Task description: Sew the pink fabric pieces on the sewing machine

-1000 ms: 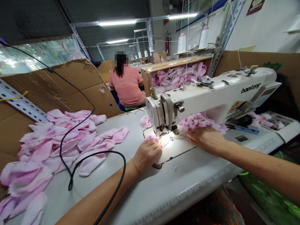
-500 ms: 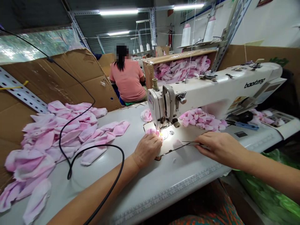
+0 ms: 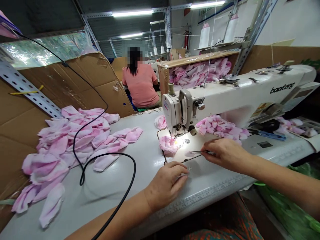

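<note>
A pink fuzzy fabric piece (image 3: 168,145) lies bunched on the lit needle plate of a white Baoteng sewing machine (image 3: 220,96), just under the needle area. My right hand (image 3: 225,155) pinches a thin metal tool (image 3: 201,152), perhaps tweezers, with its tip pointing left toward the fabric but apart from it. My left hand (image 3: 166,186) rests on the grey table (image 3: 140,133) near the front of the machine bed, holding nothing. Its fingers are loosely apart and a little short of the fabric.
A large heap of pink fabric pieces (image 3: 72,140) lies left of the machine, crossed by a black cable (image 3: 107,176). More pink pieces (image 3: 220,126) lie behind the needle. Blue-handled scissors (image 3: 267,134) sit right. A co-worker (image 3: 141,86) sits beyond, near a fabric-filled box (image 3: 200,71).
My left hand has let go of the fabric and moved toward me. My right hand has moved slightly left with the tool. The fabric now lies bunched at the needle, and the view has shifted.
</note>
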Available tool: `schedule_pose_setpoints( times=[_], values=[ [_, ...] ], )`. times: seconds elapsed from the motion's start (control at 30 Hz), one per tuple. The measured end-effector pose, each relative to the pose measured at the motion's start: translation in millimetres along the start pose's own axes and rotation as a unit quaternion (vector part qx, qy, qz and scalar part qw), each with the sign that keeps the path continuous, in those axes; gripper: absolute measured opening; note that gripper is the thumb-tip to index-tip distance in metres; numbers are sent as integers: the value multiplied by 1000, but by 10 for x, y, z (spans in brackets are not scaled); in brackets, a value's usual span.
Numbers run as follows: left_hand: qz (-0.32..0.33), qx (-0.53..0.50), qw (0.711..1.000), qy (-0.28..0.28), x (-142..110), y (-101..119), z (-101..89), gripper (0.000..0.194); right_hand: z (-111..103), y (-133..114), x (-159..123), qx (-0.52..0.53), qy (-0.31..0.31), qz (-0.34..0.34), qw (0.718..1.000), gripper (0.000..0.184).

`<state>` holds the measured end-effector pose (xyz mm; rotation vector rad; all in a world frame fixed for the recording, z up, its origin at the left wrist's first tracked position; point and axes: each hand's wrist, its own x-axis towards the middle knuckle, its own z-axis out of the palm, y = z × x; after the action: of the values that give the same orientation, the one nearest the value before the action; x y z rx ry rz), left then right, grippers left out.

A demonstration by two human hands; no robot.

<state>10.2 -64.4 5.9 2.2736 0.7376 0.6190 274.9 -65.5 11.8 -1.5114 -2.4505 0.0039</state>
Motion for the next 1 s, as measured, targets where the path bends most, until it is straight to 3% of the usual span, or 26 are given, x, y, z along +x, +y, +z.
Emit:
schedule_pose_setpoints(
  times=[0.07, 0.17, 0.23, 0.33, 0.43, 0.6, 0.7, 0.83, 1.0],
  values=[
    [-142, -133, 981, 6, -9, 60, 8, 26, -53, -61, -39, 26, 52, -59, 997, 25],
    [-279, -344, 896, 19, 10, 129, -3, 43, -161, -180, -102, 36, 103, -142, 984, 28],
    [-305, -442, 843, 23, 24, 166, -15, 49, -212, -254, -134, 35, 112, -174, 978, 27],
    [-302, -508, 806, 30, 29, 206, -33, 46, -226, -322, -165, 41, 111, -190, 975, 24],
    [-295, -512, 805, 52, 17, 204, -57, 40, -198, -340, -174, 45, 100, -201, 973, 22],
    [-272, -483, 827, 93, -14, 129, -112, 36, -150, -353, -156, 59, 118, -209, 969, 18],
    [-273, -465, 836, 106, -34, 107, -139, 36, -87, -395, -162, 133, 113, -148, 974, 16],
    [-290, -435, 844, 116, -56, 104, -155, 40, 32, -504, -181, 294, 36, -22, 955, 18],
    [-306, -407, 854, 109, -80, 96, -160, 39, 118, -627, -165, 362, 7, 17, 932, 18]
  ],
)
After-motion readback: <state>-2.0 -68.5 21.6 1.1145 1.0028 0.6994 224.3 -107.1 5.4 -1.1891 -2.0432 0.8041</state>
